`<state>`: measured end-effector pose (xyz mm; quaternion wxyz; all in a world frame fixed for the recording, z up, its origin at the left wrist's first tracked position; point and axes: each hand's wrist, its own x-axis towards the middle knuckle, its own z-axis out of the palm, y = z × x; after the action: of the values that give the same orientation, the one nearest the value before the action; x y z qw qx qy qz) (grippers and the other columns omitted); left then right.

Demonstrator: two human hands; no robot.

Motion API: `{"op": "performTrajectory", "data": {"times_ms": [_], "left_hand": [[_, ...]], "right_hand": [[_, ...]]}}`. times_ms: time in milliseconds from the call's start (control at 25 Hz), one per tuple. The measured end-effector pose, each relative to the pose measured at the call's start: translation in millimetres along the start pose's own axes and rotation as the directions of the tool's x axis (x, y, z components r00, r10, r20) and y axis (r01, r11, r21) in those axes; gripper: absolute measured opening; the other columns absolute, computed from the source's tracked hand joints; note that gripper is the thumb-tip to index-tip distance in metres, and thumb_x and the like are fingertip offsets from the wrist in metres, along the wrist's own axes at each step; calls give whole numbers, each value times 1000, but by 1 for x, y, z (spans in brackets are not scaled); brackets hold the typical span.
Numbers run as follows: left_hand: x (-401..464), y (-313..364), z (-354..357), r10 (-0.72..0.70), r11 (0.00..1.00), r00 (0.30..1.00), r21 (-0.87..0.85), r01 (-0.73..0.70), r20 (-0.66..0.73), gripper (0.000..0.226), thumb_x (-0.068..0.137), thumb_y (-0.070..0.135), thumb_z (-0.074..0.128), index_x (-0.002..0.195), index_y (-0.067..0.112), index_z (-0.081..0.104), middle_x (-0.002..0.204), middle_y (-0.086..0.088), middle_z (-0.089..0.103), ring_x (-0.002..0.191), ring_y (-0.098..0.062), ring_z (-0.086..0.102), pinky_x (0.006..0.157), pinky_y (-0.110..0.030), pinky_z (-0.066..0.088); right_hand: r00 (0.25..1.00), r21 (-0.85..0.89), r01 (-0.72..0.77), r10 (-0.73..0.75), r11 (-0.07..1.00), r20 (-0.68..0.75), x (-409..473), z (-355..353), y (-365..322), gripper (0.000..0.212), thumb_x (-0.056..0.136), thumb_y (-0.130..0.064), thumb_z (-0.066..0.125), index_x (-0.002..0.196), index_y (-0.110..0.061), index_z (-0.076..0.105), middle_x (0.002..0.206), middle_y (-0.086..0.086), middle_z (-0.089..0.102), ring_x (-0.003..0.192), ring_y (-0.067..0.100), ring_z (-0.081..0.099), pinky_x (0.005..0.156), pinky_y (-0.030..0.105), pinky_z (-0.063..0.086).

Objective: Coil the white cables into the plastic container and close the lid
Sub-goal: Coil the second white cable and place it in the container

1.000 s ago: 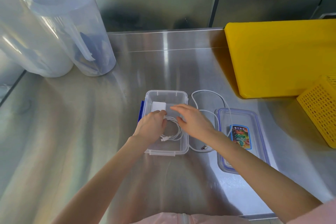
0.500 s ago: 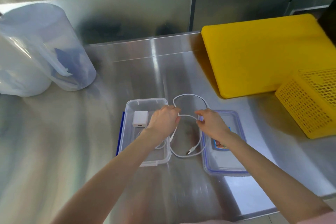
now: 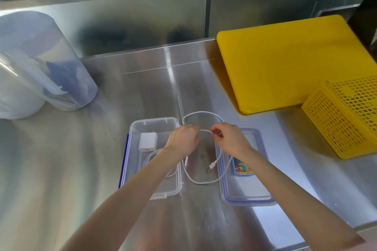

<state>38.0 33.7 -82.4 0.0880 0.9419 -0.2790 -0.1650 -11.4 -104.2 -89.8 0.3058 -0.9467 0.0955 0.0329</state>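
On steel counter [image 3: 102, 169], yellow board [image 3: 285, 63]

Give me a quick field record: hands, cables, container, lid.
left hand: grips loose cable
right hand: pinches same cable
loose cable: looped on steel table between container and lid, both plugs free
container: open, holds white charger and one coiled cable
lid: off, flat on table right of container
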Motion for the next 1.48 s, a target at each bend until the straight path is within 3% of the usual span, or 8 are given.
{"op": "performTrajectory", "data": {"times_ms": [200,320,440,640,880,960,1160,1480], "left_hand": [[-11,-9,-22,-91,968,987,-244,55,-136,27,93,24,39,100,5,58,100,-24,67,98,-41,58,77,-40,46],[-24,-14,-37,-127,843,977,-537,16,-170,27,93,22,43,96,8,65,96,-12,73,89,-23,64,76,-29,46],[-45,-9,-51,-119,588,975,-804,-84,-189,27,96,21,39,91,17,65,88,-1,72,67,4,60,67,-14,43],[-71,-10,-59,-101,-162,979,-968,-189,-175,29,94,16,38,97,21,66,86,12,75,83,-4,67,75,-19,52],[-83,-10,-63,-166,-326,954,-899,-292,-249,29,96,12,34,107,18,60,105,6,68,96,-1,66,84,-15,53],[-82,-13,-59,-199,-318,945,-895,-314,-261,29,96,13,34,105,17,61,100,4,71,94,-4,67,84,-18,54],[-82,-21,-58,-330,-366,916,-863,-349,-230,30,97,17,33,89,14,61,53,9,62,55,-6,61,78,-27,50],[-85,-40,-63,-394,-413,906,-850,-326,-156,29,98,22,35,78,15,56,38,10,32,34,-3,30,42,-14,38]], "right_hand": [[977,82,134,-117,988,-179,-8,-45,-28,17,89,-17,53,99,-10,65,88,6,63,71,11,53,64,11,40],[961,340,139,-44,930,-273,-12,-72,-44,11,89,-15,53,86,-20,62,70,-5,57,54,-2,53,53,6,42],[973,666,108,59,738,-223,-12,-85,-59,20,89,-10,51,76,-23,60,62,-3,52,45,-3,51,53,12,46],[987,991,-16,158,135,-5,-16,-78,-82,19,89,-4,49,74,-8,59,57,0,58,45,3,56,50,15,52],[980,989,-144,148,44,136,-26,-35,-102,18,90,-3,47,75,-5,55,54,1,65,52,6,64,57,16,57],[983,984,-146,129,101,132,-29,-23,-105,14,91,-3,46,80,-4,55,59,3,67,55,7,66,59,18,57],[995,725,-89,34,683,90,-39,-4,-107,18,93,-17,45,94,-5,58,73,2,66,66,10,65,81,28,52],[934,274,226,-287,935,211,-52,-8,-99,32,93,-35,41,69,-30,61,48,-4,30,43,8,29,47,18,26]]}}
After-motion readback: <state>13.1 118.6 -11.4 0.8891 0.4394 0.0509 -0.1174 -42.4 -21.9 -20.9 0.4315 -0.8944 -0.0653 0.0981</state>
